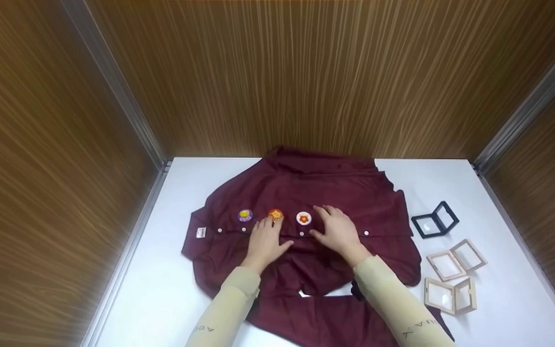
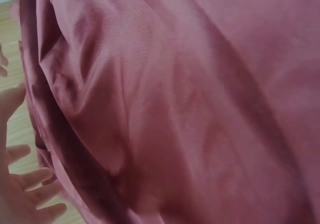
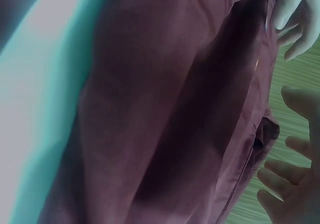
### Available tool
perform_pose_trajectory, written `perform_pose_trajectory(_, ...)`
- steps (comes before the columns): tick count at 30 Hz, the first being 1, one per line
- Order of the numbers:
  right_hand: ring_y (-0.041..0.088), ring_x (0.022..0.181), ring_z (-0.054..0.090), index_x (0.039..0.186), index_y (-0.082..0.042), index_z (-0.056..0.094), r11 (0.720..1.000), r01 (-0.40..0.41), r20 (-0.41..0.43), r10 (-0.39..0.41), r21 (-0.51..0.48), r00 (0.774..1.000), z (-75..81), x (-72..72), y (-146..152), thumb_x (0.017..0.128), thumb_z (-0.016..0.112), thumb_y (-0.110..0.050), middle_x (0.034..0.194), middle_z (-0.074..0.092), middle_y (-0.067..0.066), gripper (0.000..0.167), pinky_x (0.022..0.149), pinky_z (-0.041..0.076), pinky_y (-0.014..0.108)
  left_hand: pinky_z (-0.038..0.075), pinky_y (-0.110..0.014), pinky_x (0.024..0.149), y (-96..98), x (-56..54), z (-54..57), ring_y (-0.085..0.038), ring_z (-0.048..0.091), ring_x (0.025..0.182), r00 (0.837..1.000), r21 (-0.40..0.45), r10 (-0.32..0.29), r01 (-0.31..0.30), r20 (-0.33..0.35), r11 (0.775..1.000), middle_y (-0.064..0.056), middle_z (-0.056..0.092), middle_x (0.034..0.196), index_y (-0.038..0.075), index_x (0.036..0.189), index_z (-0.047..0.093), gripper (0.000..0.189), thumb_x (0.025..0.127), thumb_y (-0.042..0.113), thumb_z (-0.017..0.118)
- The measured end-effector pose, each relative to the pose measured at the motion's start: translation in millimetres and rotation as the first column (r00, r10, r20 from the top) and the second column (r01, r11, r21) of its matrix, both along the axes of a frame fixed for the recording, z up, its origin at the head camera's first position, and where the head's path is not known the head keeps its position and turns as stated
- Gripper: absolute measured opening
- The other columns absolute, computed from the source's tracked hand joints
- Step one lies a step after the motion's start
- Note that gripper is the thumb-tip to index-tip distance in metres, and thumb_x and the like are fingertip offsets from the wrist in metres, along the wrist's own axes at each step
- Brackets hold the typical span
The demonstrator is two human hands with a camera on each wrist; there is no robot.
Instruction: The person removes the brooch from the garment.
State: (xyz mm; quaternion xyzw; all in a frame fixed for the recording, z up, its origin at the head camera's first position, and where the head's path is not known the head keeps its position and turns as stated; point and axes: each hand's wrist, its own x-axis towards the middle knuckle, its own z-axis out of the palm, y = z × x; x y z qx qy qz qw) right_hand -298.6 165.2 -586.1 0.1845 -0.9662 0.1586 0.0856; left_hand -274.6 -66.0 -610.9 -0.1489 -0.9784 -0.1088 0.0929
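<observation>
A maroon shirt (image 1: 354,193) with white buttons lies spread on the white table. In a row on it sit three round badges: a purple badge (image 1: 245,215) with a yellow figure, an orange star badge (image 1: 275,213), and a white badge (image 1: 304,218) with a red-orange flower. My left hand (image 1: 264,243) reaches over the shirt, its fingertips at the lower edge of the star badge and partly covering it. Just right of the flower badge is my right hand (image 1: 339,232), fingers spread and loosely bent. Both wrist views show extended fingers beside maroon cloth, with nothing gripped.
On the right stand a black hinged frame (image 1: 422,226) and two light wooden hinged frames (image 1: 443,266), (image 1: 440,296), all unfolded. More maroon cloth (image 1: 316,318) lies at the front under the forearms. Wood-patterned panels (image 1: 277,77) enclose the table (image 1: 152,299) at the back and sides.
</observation>
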Motion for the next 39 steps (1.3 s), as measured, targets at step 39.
perform_pose_trajectory(39, 0.042, 0.103, 0.069, 0.115, 0.005, 0.071, 0.999, -0.040, -0.025, 0.040, 0.019, 0.999, -31.5, -30.7, -27.9, 0.082, 0.083, -0.006, 0.108, 0.071, 0.021, 0.037, 0.092, 0.059, 0.054, 0.058, -0.040, 0.101, 45.1, -43.9, -10.9, -0.027, 0.069, 0.115, 0.999, -0.035, -0.022, 0.023, 0.026, 0.999, -0.009, 0.072, 0.118, 0.006, 0.120, 0.070, 0.041, 0.088, 0.027, 0.086)
